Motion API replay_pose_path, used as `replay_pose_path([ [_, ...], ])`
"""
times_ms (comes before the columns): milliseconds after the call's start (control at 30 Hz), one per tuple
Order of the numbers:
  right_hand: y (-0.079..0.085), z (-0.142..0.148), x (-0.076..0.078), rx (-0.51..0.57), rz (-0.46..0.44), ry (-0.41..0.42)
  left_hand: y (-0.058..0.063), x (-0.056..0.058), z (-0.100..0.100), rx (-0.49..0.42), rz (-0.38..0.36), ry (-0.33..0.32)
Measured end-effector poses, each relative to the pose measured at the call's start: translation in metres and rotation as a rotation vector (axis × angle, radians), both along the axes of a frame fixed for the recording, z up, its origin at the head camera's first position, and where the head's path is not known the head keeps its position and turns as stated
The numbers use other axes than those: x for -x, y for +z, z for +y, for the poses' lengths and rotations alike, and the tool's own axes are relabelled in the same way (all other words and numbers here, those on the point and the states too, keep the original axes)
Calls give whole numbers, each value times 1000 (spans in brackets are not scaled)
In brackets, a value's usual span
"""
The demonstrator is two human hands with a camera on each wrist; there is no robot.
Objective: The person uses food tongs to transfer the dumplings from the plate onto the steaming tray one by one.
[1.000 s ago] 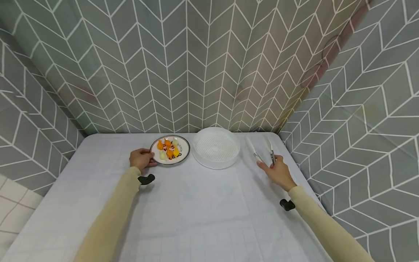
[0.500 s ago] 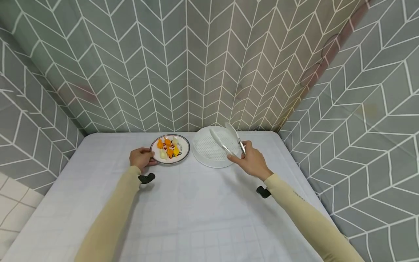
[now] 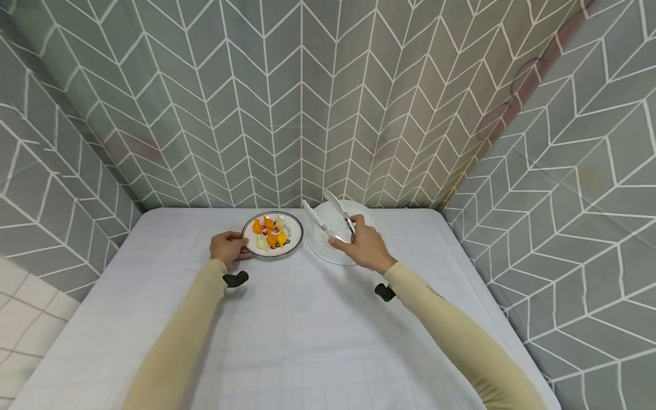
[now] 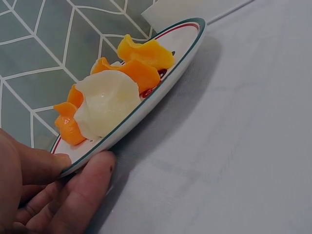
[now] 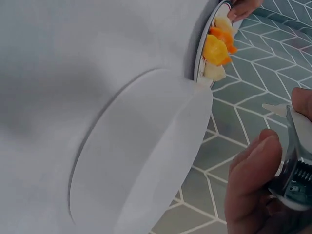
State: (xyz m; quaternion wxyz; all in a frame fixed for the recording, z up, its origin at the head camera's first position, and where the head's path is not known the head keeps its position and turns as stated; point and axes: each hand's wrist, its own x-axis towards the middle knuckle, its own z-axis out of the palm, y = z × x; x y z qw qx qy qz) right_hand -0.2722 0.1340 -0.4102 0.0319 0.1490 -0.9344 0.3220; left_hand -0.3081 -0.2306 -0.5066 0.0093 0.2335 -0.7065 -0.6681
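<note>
At the left, my left hand (image 3: 226, 247) pinches the rim of a round plate (image 3: 292, 241), thumb on top and fingers beneath. Several orange, yellow and whitish dumpling-like pieces (image 3: 270, 232) lie on the plate; a whitish one (image 4: 108, 102) is nearest the left hand in the left wrist view. My right hand (image 3: 365, 245) holds a pair of tongs (image 3: 312, 215), metal with pale tips, over a round white perforated tray (image 3: 319, 244). The tong tips stand apart, toward the plate, with nothing between them. In the right wrist view the tongs' metal hinge end (image 5: 297, 178) shows in the hand.
A white cloth (image 3: 287, 330) covers the table. Grey herringbone-patterned curtains (image 3: 307, 114) rise behind it and at both sides. The tray stands just right of the plate, near the table's back edge. White floor tiles (image 3: 31, 313) show at the lower left.
My right hand has carried the tongs leftward from the right of the tray to above it, tips now near the plate. The left hand has stayed at the plate's rim.
</note>
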Motion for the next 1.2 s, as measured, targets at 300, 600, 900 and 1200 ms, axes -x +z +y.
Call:
replay_pose_path([
  [300, -15, -31, 0, -48, -31, -15, -5, 2, 1, 7, 6, 6],
  [600, -27, -61, -11, -142, -59, -16, -8, -2, 3, -9, 8, 3],
  [900, -29, -79, -19, -181, -116, 3, -7, 2, 0, -11, 12, -13],
  [1200, -38, -89, -19, -170, -155, 7, -3, -3, 0, 4, 27, 0],
])
